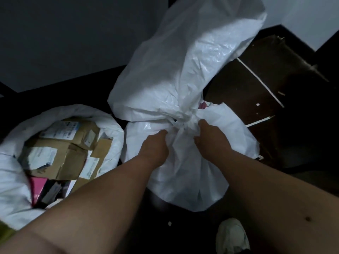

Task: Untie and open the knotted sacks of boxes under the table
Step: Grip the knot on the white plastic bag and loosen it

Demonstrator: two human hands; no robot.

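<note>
Your left hand [155,145] and right hand [211,137] both pinched gathered plastic on either side of the knot [183,120], which sat just ahead between them atop the tied sack [183,162] on the floor.

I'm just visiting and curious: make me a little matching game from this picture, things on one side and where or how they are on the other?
Things:
1. left sack
2. middle sack
3. shoe
4. left hand

States or places:
A. on the dark floor at the bottom of the view
B. knotted at its neck
C. open, with cardboard boxes showing
D. gripping the plastic just left of the knot

Pairs: 1-C, 2-B, 3-A, 4-D
</note>
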